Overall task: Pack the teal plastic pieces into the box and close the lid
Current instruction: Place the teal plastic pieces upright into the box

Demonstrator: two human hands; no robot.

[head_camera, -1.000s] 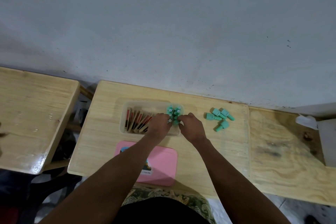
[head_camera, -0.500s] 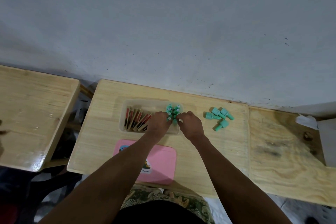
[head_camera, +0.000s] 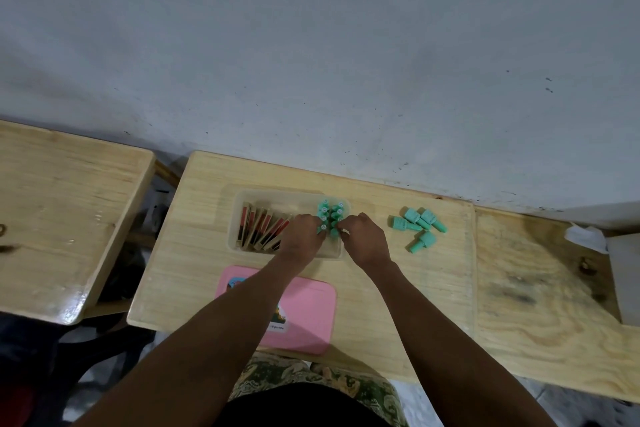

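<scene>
Teal plastic pieces (head_camera: 330,217) stand upright, crammed into the right end of the clear plastic box (head_camera: 239,218) beside some red-and-wood sticks (head_camera: 263,229). The left hand (head_camera: 300,241) and right hand (head_camera: 365,243) both have fingers curled in, pinching the nearest ones. A handful of loose teal pieces (head_camera: 419,227) lie on the wooden table (head_camera: 194,253), and the pink plastic lid (head_camera: 311,315) is off. Risk imo: bump one upright and the whole bunch topples, so the lid won't seat.

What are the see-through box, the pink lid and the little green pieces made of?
The box looks like clear, slightly frosted plastic: the table shows through its walls. The pink lid seems smooth plastic, with rounded corners and a sticker. The teal pieces look like moulded plastic, one even colour. The table is pale wood, likely varnished; its grain shows.
</scene>
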